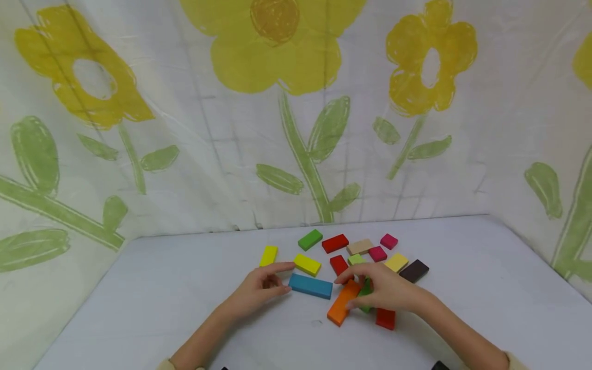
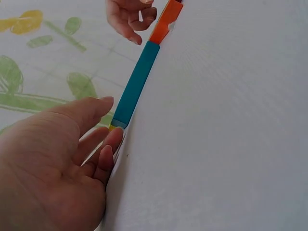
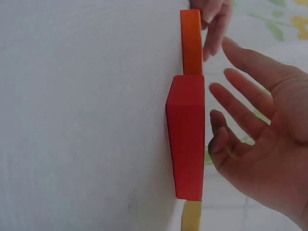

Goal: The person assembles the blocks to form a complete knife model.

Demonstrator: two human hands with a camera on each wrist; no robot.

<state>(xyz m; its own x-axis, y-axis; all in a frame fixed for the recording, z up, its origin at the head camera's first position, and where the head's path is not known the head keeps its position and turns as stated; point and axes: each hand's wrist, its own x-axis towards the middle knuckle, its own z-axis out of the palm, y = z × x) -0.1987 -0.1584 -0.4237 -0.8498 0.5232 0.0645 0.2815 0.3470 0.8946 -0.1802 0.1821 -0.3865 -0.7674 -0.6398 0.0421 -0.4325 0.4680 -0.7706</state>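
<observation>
Backdrop, head view: flower-printed cloth (image 1: 222, 154) beyond the blue block (image 1: 310, 286).
Left hand (image 1: 252, 293): thumb and forefinger parted at the blue block's left end.
Right hand (image 1: 390, 285): digits spread about the orange block (image 1: 344, 303), right of the blue block.
Left wrist view: fingertips beside the blue block's end; contact unclear.
Right wrist view: red block (image 3: 186, 139), right of the blue block.

Count on the table (image 1: 139, 308): 15 blocks visible, namely 3 red (far red block (image 1: 335, 243), middle red block (image 1: 338, 264), near red block (image 1: 386, 318)), 2 green (far green block (image 1: 310, 239), near green block (image 1: 367, 287)), 1 light green block (image 1: 356, 259), 2 bright yellow (left yellow block (image 1: 269, 256), right yellow block (image 1: 307, 264)), 1 pale yellow block (image 1: 396, 262), 2 pink (far pink block (image 1: 389, 241), near pink block (image 1: 377, 253)), plus 1 each: blue block (image 1: 310, 286), orange block (image 1: 344, 302), tan block (image 1: 359, 247), dark brown block (image 1: 414, 271). Hands: 2, left hand (image 1: 256, 290) and right hand (image 1: 390, 288). Yellow flower heads (image 1: 275, 20) on the far backdrop (image 1: 222, 180): 4, the rightmost only partly in view.
</observation>
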